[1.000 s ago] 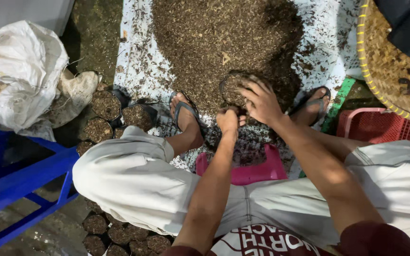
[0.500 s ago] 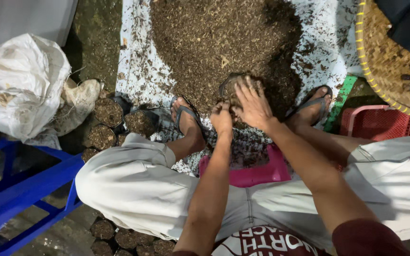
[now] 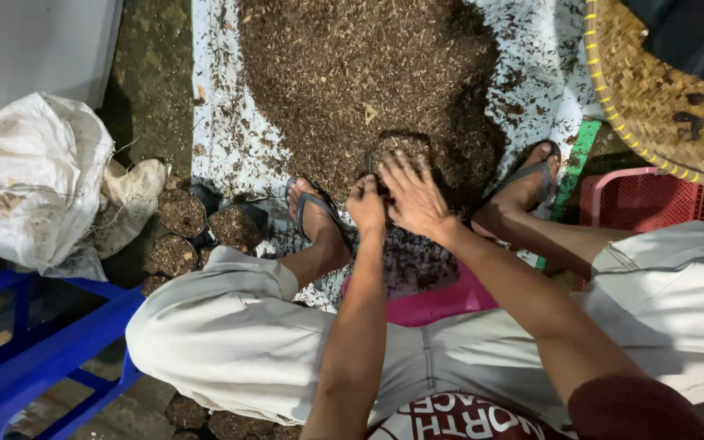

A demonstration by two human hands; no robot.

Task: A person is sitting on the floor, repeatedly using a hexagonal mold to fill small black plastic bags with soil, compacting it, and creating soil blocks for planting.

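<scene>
Left hand (image 3: 366, 204) was closed on the rim of a small black planting bag (image 3: 397, 151) at the frame's middle, beside the soil heap (image 3: 352, 73) on the white sheet (image 3: 222, 138). Right hand (image 3: 413, 195) lay open, fingers spread over the bag's mouth. Pressing evenly while the rim was held taut would have firmed the fill. The bag looked brimful of dark, husky mix.
</scene>
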